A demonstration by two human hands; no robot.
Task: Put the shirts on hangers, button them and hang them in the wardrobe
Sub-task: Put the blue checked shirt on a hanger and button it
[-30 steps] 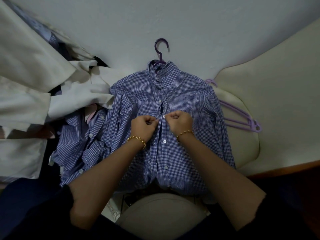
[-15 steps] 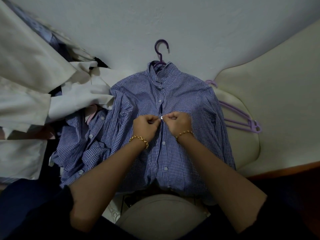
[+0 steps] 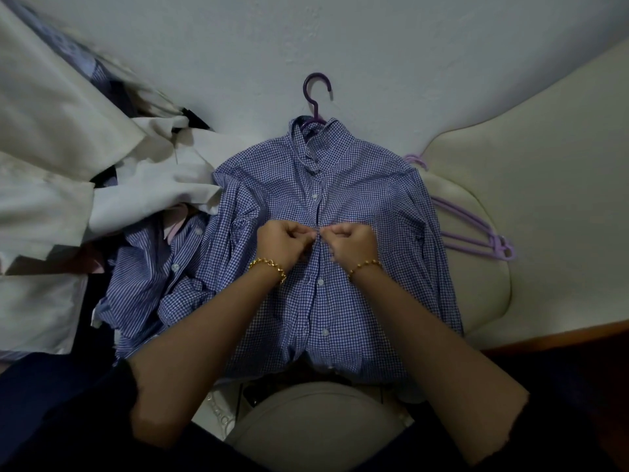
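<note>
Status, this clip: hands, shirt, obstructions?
Left hand and right hand both pinch the placket mid-chest. Blue checked shirt lies flat on purple hanger. Nothing over the placket; shirt pile left, spare hangers right.

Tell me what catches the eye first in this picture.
The blue checked shirt lies flat in the middle, a dark purple hanger hook poking out of its collar. The left hand and right hand pinch its placket near mid-front. Spare lilac hangers lie to its right.
</note>
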